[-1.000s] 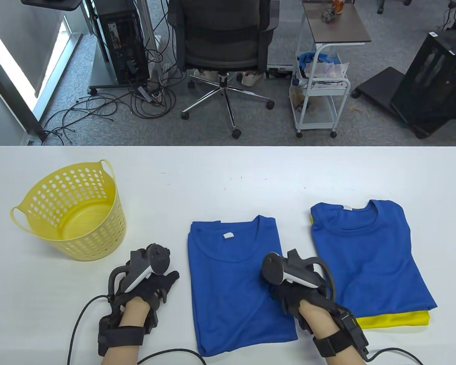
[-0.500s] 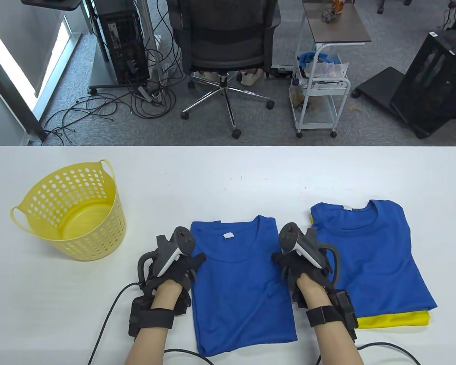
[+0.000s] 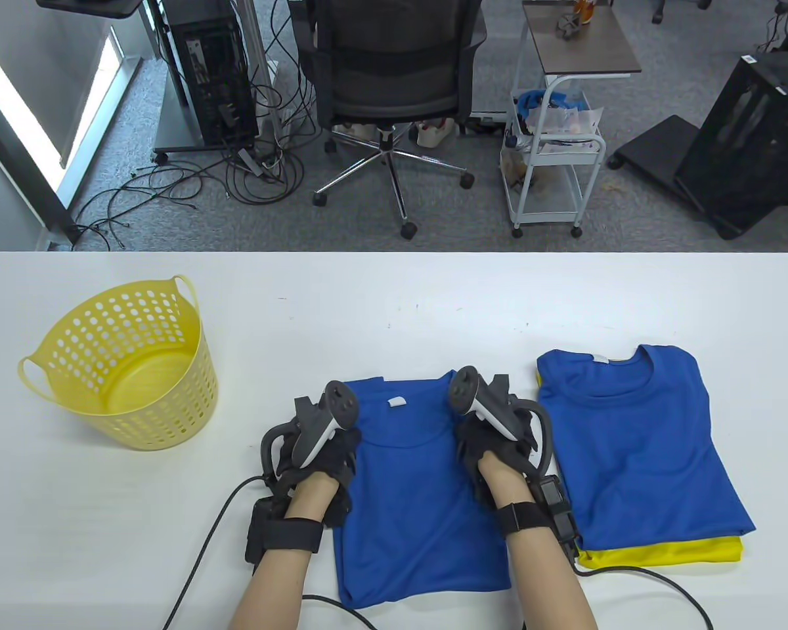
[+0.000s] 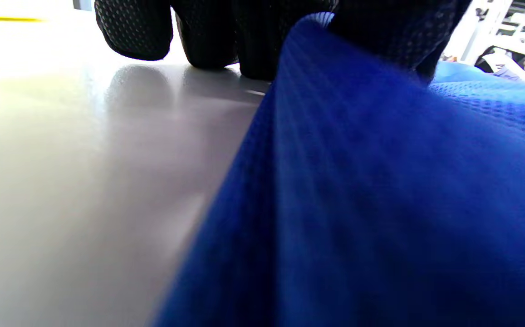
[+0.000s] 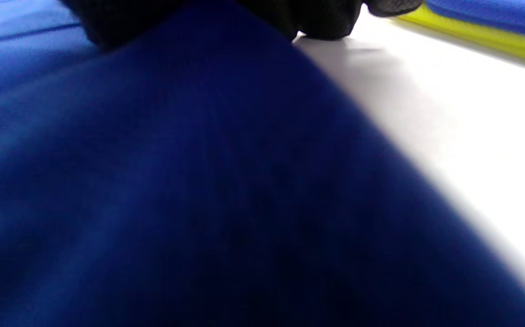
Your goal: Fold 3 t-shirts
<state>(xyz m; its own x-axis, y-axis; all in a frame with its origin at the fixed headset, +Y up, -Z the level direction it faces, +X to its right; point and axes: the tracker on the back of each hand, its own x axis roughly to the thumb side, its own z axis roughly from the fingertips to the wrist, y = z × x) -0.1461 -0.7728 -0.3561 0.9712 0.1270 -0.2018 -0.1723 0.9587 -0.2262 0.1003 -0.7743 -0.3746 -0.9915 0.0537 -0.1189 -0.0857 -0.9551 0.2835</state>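
Observation:
A folded blue t-shirt [image 3: 420,505] lies at the table's front centre, collar away from me. My left hand [image 3: 343,446] is on its left edge near the shoulder. In the left wrist view the blue cloth [image 4: 380,181] rises in a peak up to the gloved fingers [image 4: 208,41], pinched. My right hand [image 3: 476,441] holds the right edge below the collar. There too the cloth [image 5: 176,181] lifts up to the fingers [image 5: 316,18]. To the right sits a second folded blue t-shirt [image 3: 637,446] on top of a folded yellow t-shirt [image 3: 670,554].
A yellow perforated basket [image 3: 125,364] stands at the left of the white table [image 3: 394,302], with nothing seen in it. Glove cables [image 3: 197,571] trail off the front edge. Beyond the table are an office chair [image 3: 387,72] and a white cart [image 3: 551,157].
Both hands moved away from me and inward. The left came off the bare table onto the shirt's left edge; the right shifted to the right edge by the collar. Both took hold of cloth.

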